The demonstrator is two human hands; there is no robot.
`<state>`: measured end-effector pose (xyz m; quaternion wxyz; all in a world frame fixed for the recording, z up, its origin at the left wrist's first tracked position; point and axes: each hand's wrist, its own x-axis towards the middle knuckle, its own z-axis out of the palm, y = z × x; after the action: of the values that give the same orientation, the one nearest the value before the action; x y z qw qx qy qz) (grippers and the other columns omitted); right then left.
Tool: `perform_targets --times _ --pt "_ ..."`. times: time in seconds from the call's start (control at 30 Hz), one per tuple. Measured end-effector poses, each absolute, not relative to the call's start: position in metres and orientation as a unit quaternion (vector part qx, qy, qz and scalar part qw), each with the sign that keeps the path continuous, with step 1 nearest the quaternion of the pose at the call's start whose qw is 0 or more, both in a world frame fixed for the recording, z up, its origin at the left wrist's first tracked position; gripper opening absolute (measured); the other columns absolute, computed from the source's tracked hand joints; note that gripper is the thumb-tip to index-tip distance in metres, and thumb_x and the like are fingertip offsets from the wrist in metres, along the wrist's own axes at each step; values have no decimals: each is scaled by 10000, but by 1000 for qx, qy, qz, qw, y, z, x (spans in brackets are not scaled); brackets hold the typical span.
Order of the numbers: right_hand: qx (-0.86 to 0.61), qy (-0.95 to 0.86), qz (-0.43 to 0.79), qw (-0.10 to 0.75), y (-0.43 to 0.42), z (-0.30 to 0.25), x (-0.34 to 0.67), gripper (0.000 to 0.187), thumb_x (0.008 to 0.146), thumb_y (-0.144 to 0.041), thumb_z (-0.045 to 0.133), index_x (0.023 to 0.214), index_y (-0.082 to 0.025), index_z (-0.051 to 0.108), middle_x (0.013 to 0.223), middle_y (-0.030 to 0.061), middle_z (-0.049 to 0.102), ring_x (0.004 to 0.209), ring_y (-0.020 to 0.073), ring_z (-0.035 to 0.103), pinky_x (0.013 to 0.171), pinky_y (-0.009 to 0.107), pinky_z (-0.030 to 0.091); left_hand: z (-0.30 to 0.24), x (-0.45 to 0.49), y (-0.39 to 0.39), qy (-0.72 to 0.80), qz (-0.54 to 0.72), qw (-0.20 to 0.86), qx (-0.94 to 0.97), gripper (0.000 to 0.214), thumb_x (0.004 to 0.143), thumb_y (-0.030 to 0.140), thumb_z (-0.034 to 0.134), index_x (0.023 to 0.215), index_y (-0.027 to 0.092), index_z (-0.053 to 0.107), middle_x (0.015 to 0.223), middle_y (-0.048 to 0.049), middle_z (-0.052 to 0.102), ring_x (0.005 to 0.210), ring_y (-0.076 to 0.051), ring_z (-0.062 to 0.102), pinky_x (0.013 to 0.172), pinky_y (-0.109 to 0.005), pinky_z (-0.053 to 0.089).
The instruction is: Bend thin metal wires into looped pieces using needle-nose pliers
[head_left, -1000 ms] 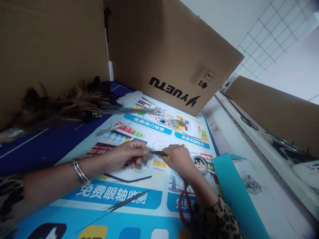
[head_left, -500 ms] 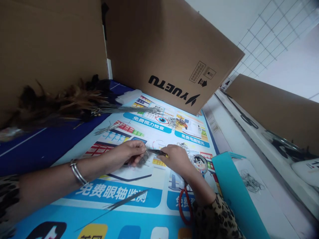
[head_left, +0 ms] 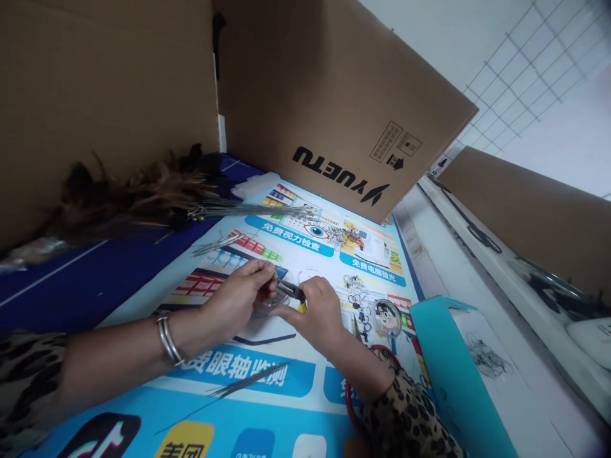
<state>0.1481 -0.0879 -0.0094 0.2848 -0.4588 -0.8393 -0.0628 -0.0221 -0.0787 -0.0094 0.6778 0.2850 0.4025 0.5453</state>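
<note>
My left hand (head_left: 241,294) is closed in a pinch on a thin piece of wire, mostly hidden by the fingers. My right hand (head_left: 321,313) grips small pliers (head_left: 292,290) with dark jaws and a bit of yellow on the handle. The jaws point left and reach the left fingertips, where the wire is. Whether they are closed on it I cannot tell. Below the hands, a bundle of straight thin wires (head_left: 248,380) lies on the printed sheet (head_left: 305,413). Red-handled scissors (head_left: 350,407) lie partly under my right forearm.
Small bent wire pieces (head_left: 356,296) and a round tin with a cartoon face (head_left: 387,318) lie right of the hands. A teal box (head_left: 458,381) stands further right. Long wires (head_left: 258,208) and brown feathers (head_left: 138,191) lie at back left. Cardboard panels (head_left: 334,95) rise behind.
The pliers and my right hand have moved left, closer to the left fingertips. The right hand has turned, its thumb now below the pliers. The view has shifted slightly.
</note>
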Motion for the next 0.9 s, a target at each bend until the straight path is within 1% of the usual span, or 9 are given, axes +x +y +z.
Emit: perform_targets --times 0.1,0.23,0.33,0.53,0.63,0.7,0.8,0.9 --pt "-450 -834 -92 307 -88 -13 146 547 848 -737 515 788 -194 545 753 60 598 730 205 545 657 317 414 -10 -19 -81 403 561 672 266 196 776 306 734 786 192 575 666 34 562 566 -109 525 476 -193 401" --pt "-463 -827 -105 302 -90 -13 146 551 848 -745 504 777 -199 535 748 58 594 718 205 538 637 318 404 -7 -16 -85 400 565 677 251 204 771 304 736 777 195 564 650 43 550 559 -109 526 472 -192 412" --pt "-475 -825 -98 290 -91 -12 146 538 842 -739 523 785 -204 534 754 54 595 721 201 541 635 311 403 -4 -16 -87 401 566 677 247 211 764 301 740 766 191 560 635 46 549 557 -107 528 478 -188 424" --pt "-490 -820 -80 285 -90 -14 146 469 848 -669 582 802 -205 536 760 44 598 736 193 556 649 296 403 -3 -16 -88 377 591 670 244 197 765 281 740 756 184 569 642 26 587 580 -117 549 525 -199 460" --pt "-506 -812 -70 282 -87 -18 147 450 837 -648 613 803 -205 537 765 39 603 732 186 559 640 287 398 -1 -16 -88 362 594 678 237 180 779 258 739 764 184 575 646 15 598 596 -135 569 549 -224 484" --pt "-518 -805 -61 281 -84 -21 149 441 825 -634 638 827 -202 546 770 33 609 727 181 560 635 281 397 1 -16 -89 352 598 683 227 160 804 235 723 762 181 579 674 2 614 630 -147 590 597 -253 515" --pt "-531 -799 -51 276 -80 -23 153 430 811 -612 669 863 -199 561 777 26 614 727 176 564 633 272 396 5 -16 -90 354 608 680 209 134 847 197 684 766 182 578 735 -12 636 698 -164 620 674 -300 547" --pt "-535 -800 -47 267 -79 -23 154 440 813 -629 658 861 -201 566 781 29 615 735 177 569 628 270 393 5 -16 -88 361 606 678 207 127 886 173 632 772 184 576 760 -15 636 738 -174 631 701 -319 549"
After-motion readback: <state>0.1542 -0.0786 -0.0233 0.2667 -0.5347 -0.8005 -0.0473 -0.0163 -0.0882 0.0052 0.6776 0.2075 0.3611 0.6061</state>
